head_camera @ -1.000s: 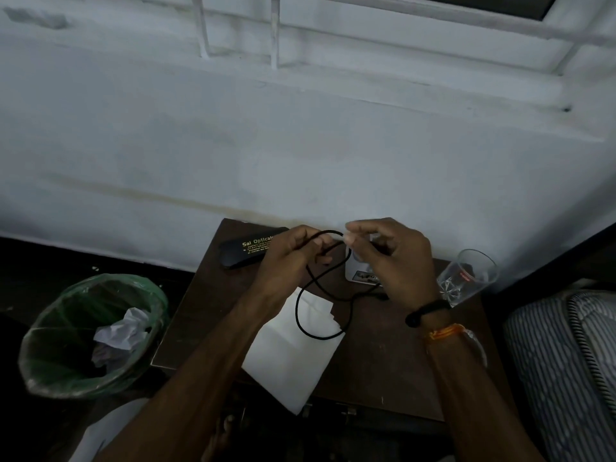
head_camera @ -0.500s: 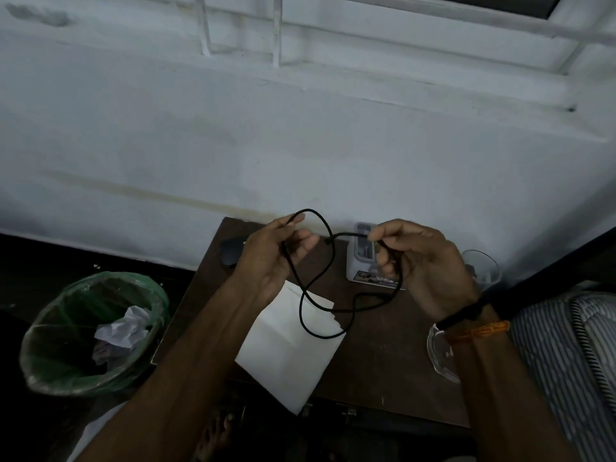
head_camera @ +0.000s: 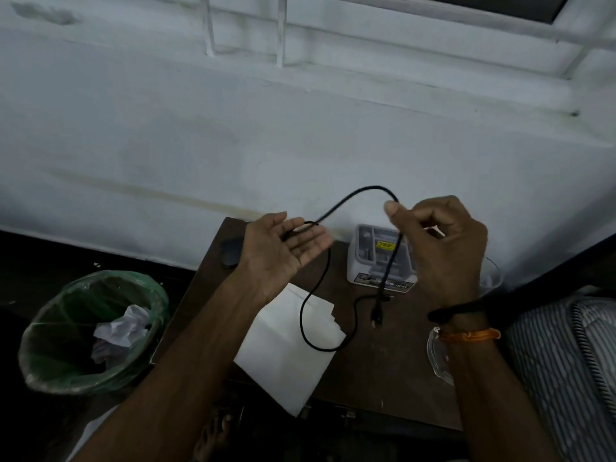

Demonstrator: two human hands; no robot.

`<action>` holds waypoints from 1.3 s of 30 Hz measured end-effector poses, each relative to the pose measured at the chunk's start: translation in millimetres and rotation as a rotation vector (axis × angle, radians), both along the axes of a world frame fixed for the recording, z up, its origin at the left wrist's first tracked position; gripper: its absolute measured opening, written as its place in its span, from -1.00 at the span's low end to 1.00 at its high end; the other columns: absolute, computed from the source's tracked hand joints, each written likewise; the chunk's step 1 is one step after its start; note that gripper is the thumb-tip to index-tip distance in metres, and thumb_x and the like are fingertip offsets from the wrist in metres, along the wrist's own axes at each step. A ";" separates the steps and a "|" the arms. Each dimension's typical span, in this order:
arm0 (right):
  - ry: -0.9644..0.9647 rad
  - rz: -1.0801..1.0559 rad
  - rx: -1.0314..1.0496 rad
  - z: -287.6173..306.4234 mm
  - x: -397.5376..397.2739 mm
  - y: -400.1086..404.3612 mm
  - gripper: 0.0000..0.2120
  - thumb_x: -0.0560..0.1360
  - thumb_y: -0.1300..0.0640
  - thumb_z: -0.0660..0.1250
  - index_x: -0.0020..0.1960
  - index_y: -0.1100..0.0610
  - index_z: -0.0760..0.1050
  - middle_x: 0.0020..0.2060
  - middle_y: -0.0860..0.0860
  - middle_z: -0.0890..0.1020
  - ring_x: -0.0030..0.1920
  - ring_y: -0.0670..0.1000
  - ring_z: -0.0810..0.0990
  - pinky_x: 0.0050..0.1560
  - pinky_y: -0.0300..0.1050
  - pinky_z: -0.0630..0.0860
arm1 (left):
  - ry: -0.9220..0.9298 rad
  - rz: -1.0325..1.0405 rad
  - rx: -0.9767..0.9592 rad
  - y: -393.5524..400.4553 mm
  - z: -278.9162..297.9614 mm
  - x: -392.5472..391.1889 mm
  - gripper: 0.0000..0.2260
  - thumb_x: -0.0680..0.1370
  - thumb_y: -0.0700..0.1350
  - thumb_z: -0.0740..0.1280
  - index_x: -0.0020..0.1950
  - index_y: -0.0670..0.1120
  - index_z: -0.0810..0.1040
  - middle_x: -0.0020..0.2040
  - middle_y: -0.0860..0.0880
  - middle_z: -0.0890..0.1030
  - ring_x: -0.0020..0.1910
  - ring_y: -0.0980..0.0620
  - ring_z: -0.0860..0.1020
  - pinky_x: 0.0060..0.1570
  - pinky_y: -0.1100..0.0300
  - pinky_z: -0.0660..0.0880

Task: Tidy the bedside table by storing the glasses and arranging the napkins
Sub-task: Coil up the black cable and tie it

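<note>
**Coiling a cable over the bedside table**

Looping is what the hands seem set up for. The left hand (head_camera: 286,251) is held flat and palm-up, fingers straight and gripping nothing, so the black cable (head_camera: 313,315) can be draped across it as a former. The right hand (head_camera: 440,248) is curled, and the cable is pinched near its thumb and lifted high, which leaves slack hanging in a loop with the plug end (head_camera: 376,320) dangling free above the table (head_camera: 383,371). A white napkin (head_camera: 290,345) is left lying at the table's front edge, partly overhanging, not yet arranged. A dark case (head_camera: 230,253), probably for the glasses, is half hidden behind the left hand; the glasses themselves cannot be seen. A grey box (head_camera: 373,258) is kept against the wall.
</note>
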State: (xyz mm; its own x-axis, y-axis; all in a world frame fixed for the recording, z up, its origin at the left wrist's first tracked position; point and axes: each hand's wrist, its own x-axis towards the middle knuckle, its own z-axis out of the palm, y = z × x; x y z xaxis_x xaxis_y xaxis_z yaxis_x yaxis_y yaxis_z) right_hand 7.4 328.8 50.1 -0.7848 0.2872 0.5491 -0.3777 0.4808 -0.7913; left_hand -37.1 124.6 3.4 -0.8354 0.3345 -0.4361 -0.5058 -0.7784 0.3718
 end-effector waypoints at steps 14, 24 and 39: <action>-0.289 0.122 -0.699 15.4 4.3 -29.6 -0.73 0.42 0.13 0.50 -0.35 0.23 0.51 -0.43 0.08 0.58 -0.53 -0.05 0.45 -0.53 -0.25 0.38 | 0.597 -0.505 -0.862 15.9 31.0 20.3 -0.41 0.50 0.35 0.22 0.02 -0.18 0.63 -0.02 -0.19 0.70 0.03 -0.20 0.66 0.13 -0.14 0.58; -0.281 0.085 -0.658 -0.2 -6.7 -48.5 -0.71 0.37 0.04 0.54 -0.42 0.10 0.53 -0.39 0.01 0.56 -0.29 0.08 0.52 -0.19 -0.04 0.52 | 1.078 -0.535 -0.949 22.9 44.5 49.4 -0.91 0.55 -0.24 0.38 0.01 -0.25 0.55 -0.16 -0.15 0.66 -0.14 -0.10 0.66 0.00 -0.05 0.61; -0.364 0.437 -0.168 -34.9 -10.3 -73.2 -0.65 0.42 0.11 0.35 0.18 0.14 0.44 0.07 -0.01 0.62 0.14 0.01 0.60 0.13 0.17 0.56 | 0.781 -0.220 -0.124 -5.1 63.3 39.4 -0.65 0.57 -0.35 0.12 0.33 -0.32 0.47 -0.24 -0.06 0.44 -0.34 0.12 0.30 -0.30 0.21 0.22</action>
